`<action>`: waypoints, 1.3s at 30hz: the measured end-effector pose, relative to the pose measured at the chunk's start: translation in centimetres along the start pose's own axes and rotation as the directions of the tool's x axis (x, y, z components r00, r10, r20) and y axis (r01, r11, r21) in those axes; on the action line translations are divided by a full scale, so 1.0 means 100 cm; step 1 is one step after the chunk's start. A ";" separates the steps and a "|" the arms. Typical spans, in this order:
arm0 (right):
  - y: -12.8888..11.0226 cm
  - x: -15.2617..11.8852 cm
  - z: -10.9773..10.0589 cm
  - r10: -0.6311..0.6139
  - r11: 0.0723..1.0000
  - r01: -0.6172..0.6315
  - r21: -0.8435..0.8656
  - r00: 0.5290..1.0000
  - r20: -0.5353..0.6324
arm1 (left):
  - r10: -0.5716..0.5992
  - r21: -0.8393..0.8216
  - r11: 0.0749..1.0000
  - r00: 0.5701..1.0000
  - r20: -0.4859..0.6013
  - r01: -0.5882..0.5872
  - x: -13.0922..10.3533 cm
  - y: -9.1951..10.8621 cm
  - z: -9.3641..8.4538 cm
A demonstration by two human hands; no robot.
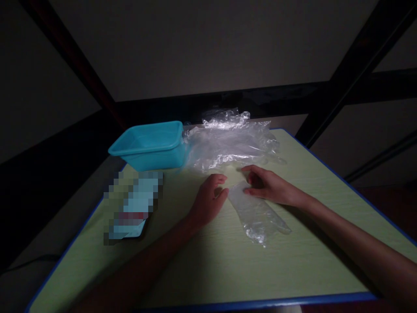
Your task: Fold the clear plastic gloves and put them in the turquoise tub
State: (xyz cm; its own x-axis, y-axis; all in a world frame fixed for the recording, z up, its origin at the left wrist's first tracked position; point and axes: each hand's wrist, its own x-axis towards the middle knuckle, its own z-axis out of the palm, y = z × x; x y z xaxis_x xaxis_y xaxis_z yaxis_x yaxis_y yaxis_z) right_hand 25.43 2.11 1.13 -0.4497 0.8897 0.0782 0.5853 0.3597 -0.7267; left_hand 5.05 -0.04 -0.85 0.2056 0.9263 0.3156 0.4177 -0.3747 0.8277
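A small clear plastic bag lies flat on the pale green table, between and in front of my hands. My left hand is at the bag's left upper corner, thumb and fingers apart, holding nothing. On the other side, my right hand is over the bag's upper right edge, its thumb near the plastic and its fingers spread from the thumb. Behind both hands lies a crumpled heap of clear plastic bags.
A turquoise plastic basket stands at the back left, touching or close to the plastic heap. In front of it lies a flat, pixelated object, perhaps a phone. The table has a blue edge, with a wall and dark beams behind.
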 end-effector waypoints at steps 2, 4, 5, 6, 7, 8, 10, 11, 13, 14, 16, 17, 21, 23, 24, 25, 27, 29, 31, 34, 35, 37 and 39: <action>0.000 0.001 0.001 0.066 0.997 -0.066 -0.037 0.998 0.000 | 0.004 0.001 1.000 1.000 -0.005 -0.004 0.000 0.001 0.000; -0.002 0.002 0.002 0.098 0.994 -0.098 -0.055 0.995 -0.001 | 0.002 0.001 1.000 1.000 -0.010 -0.002 0.000 0.001 0.000; -0.002 0.002 0.002 0.108 0.992 -0.108 -0.057 0.994 -0.007 | 0.000 0.000 1.000 1.000 -0.010 0.000 0.000 0.000 0.001; -0.003 0.002 0.002 0.121 0.991 -0.122 -0.058 0.993 -0.014 | -0.001 -0.001 1.000 1.000 -0.009 0.001 0.000 0.000 0.001; -0.005 0.002 0.003 0.134 0.989 -0.135 -0.055 0.991 -0.024 | -0.003 -0.001 1.000 1.000 -0.009 0.003 0.001 0.000 0.001; -0.005 0.002 0.003 0.144 0.988 -0.146 -0.047 0.989 -0.033 | -0.005 -0.002 1.000 1.000 -0.008 0.005 0.001 -0.001 0.001; -0.007 0.002 0.004 0.154 0.988 -0.154 -0.010 0.987 -0.045 | -0.009 -0.005 1.000 1.000 -0.006 0.009 0.001 0.000 0.001; -0.007 0.002 0.005 0.151 0.988 -0.150 0.021 0.988 -0.044 | -0.010 -0.007 1.000 1.000 -0.005 0.010 0.001 0.000 0.001; -0.006 0.003 0.007 0.133 0.986 -0.129 0.103 0.991 -0.035 | -0.012 -0.013 1.000 1.000 -0.001 0.012 0.001 0.001 0.001; -0.006 0.003 0.008 0.119 0.982 -0.113 0.151 0.993 -0.027 | -0.014 -0.016 1.000 1.000 0.001 0.014 0.001 0.001 0.001; -0.005 0.004 0.010 0.086 0.966 -0.080 0.247 0.996 -0.015 | -0.016 -0.021 1.000 1.000 0.004 0.016 0.001 0.002 0.000; -0.004 0.005 0.010 0.073 0.955 -0.065 0.290 0.997 -0.015 | -0.017 -0.024 1.000 1.000 0.008 0.017 0.001 0.003 0.000; -0.005 0.007 0.008 0.073 0.898 -0.044 0.438 0.996 -0.050 | -0.050 -0.109 0.993 0.998 0.028 0.053 0.002 0.003 -0.001; -0.008 0.006 0.007 0.126 0.842 -0.052 0.537 0.987 -0.102 | -0.106 -0.200 0.973 0.994 0.040 0.112 0.003 0.004 -0.001; -0.010 0.006 0.007 0.159 0.810 -0.052 0.584 0.978 -0.134 | -0.140 -0.253 0.956 0.989 0.045 0.147 0.004 0.004 -0.001; -0.013 0.005 0.007 0.190 0.780 -0.048 0.624 0.968 -0.163 | -0.175 -0.309 0.934 0.983 0.051 0.182 0.004 0.005 -0.001; -0.019 0.004 0.009 0.233 0.729 -0.035 0.684 0.952 -0.200 | -0.242 -0.410 0.878 0.968 0.065 0.247 0.006 0.008 -0.002; -0.023 0.002 0.011 0.259 0.677 -0.021 0.736 0.943 -0.211 | -0.300 -0.474 0.827 0.950 0.084 0.303 0.006 0.013 -0.003; -0.026 0.002 0.013 0.277 0.632 -0.013 0.775 0.938 -0.210 | -0.348 -0.506 0.786 0.931 0.113 0.355 0.007 0.017 -0.004; -0.028 0.001 0.017 0.298 0.602 0.004 0.798 0.927 -0.229 | -0.359 -0.501 0.758 0.909 0.214 0.417 0.006 0.023 -0.006; -0.028 0.001 0.018 0.302 0.601 0.014 0.799 0.922 -0.243 | -0.350 -0.480 0.766 0.904 0.247 0.428 0.006 0.025 -0.006; -0.028 0.001 0.019 0.307 0.601 0.039 0.799 0.911 -0.275 | -0.335 -0.419 0.801 0.900 0.278 0.428 0.005 0.025 -0.006; -0.028 0.001 0.019 0.318 0.591 0.054 0.805 0.901 -0.294 | -0.332 -0.357 0.839 0.906 0.263 0.411 0.004 0.024 -0.005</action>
State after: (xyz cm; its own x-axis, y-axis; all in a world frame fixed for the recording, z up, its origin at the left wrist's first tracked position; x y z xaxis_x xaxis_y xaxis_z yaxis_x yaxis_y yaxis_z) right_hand 22.49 0.66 1.89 -0.0211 0.9990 0.0405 -0.2214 0.0349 -0.9746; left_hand 5.66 -0.55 1.45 0.2802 0.9536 -0.1104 0.1189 0.0797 0.9897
